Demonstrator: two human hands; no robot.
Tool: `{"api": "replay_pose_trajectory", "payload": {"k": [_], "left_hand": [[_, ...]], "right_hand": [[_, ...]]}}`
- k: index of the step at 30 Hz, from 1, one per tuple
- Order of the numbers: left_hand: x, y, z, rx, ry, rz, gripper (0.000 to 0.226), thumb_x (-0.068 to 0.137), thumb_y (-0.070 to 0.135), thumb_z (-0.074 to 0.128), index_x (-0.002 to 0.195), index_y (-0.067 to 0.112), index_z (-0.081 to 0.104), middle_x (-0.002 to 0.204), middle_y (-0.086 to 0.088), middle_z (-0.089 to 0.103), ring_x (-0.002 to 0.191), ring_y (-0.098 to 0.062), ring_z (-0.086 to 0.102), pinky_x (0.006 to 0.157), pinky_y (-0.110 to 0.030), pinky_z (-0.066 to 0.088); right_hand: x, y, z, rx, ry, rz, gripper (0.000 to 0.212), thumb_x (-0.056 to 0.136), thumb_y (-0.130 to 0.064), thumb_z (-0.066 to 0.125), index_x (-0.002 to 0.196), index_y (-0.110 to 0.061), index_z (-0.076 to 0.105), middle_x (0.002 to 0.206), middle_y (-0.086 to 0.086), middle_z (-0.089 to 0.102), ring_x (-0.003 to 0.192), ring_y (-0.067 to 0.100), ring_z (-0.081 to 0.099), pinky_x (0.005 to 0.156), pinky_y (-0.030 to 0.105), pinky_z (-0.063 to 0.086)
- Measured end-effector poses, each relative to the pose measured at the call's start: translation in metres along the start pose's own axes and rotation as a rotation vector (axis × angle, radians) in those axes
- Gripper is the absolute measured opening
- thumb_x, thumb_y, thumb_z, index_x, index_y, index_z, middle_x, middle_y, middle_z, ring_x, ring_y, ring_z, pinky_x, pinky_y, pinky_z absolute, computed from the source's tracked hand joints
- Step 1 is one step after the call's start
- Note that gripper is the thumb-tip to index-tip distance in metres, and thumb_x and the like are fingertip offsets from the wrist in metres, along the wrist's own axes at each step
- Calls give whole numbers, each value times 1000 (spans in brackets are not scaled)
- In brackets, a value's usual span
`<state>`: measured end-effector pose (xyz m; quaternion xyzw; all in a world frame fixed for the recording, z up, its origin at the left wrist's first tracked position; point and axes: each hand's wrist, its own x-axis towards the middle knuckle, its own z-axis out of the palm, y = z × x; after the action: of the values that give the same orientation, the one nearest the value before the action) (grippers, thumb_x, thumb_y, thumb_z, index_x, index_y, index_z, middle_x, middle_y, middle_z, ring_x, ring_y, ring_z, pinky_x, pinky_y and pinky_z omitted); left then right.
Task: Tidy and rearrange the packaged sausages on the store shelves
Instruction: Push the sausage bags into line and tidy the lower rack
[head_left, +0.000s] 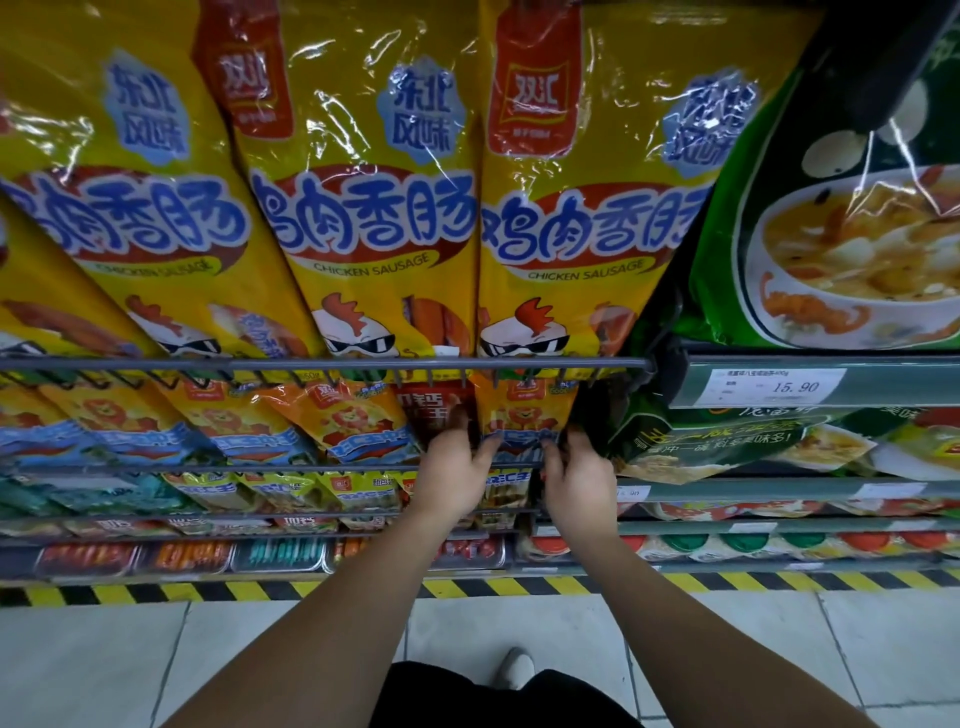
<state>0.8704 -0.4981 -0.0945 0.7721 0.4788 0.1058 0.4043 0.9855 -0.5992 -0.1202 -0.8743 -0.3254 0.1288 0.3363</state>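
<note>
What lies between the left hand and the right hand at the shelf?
The orange lion sausage pack lies between the left hand and the right hand; each hand holds one side edge. The head view shows this.

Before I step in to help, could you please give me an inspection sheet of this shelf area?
Surface: metal shelf rail runs across under the top row.
Job's things: yellow chicken sausage packs fill the top row; orange lion packs line the row below, with one dark red pack among them.
Clutter: green soup packs on the right, above a 15.90 price tag.
Hands: left hand and right hand grip the sides of the rightmost orange pack.
Cables: nothing seen.
Surroundings: tiled floor; hazard stripe along the shelf base.
</note>
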Motion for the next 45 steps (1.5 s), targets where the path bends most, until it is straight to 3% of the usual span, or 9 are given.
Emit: {"api": "replay_pose_trajectory", "payload": {"k": [4,8,14,18,23,29,33,38,45], "left_hand": [[4,-5,1,39,-15,7,56,99,45,50,138,6,45,98,-5,68,82,-22,63,69,-34,50],[4,-5,-3,73,-1,-1,63,97,49,53,144,9,46,126,-8,65,108,-26,64,83,-31,52],[-16,-17,-27,52,91,41,49,93,49,59,131,16,61,110,2,71,92,-19,68,80,-35,57],[-41,-37,-51,38,184,49,36,93,44,61,121,20,63,115,7,67,99,-15,65,80,-30,54],[-58,-72,-80,71,285,-63,30,94,43,60,112,21,67,102,8,70,86,-12,65,66,-28,52],[-54,-87,-108,132,322,-200,33,96,44,56,120,22,63,84,11,64,67,-11,56,54,-25,45],[-44,-87,-113,104,271,-218,43,95,43,57,130,17,58,86,7,65,79,-19,66,67,-36,56],[-33,-88,-116,100,245,-238,36,96,44,54,121,18,59,84,4,68,70,-18,64,62,-36,57],[-22,-93,-115,-61,244,-211,34,94,45,59,109,15,66,92,1,70,78,-21,63,67,-33,51]], "right_hand": [[-1,-2,-2,-12,-31,18,23,101,-28,50,106,-7,56,71,14,64,59,35,60,51,29,33],[-4,-5,-5,5,-26,25,21,101,-26,50,103,-6,57,74,14,66,58,30,61,50,29,37],[-31,-22,-20,185,142,73,32,98,-16,54,128,-5,51,104,2,68,87,24,68,70,31,52],[-49,-41,-23,289,206,47,24,97,-15,56,121,-11,57,100,-6,64,90,13,64,74,30,52],[-60,-70,3,205,42,-132,24,96,-17,57,120,-15,57,99,-11,63,88,4,61,75,33,57],[-55,-106,40,106,-169,-198,45,99,-28,57,138,-10,45,123,3,64,105,19,65,81,35,57],[-45,-125,57,8,-249,-149,38,99,-30,55,127,-5,49,98,9,65,73,20,62,50,22,41],[-35,-137,72,-88,-282,-90,32,100,-35,53,116,-6,52,73,-6,46,58,8,46,46,18,30],[-29,-136,76,-32,-269,-9,24,100,-32,54,100,-8,57,68,-3,51,54,14,48,47,27,34]]}}
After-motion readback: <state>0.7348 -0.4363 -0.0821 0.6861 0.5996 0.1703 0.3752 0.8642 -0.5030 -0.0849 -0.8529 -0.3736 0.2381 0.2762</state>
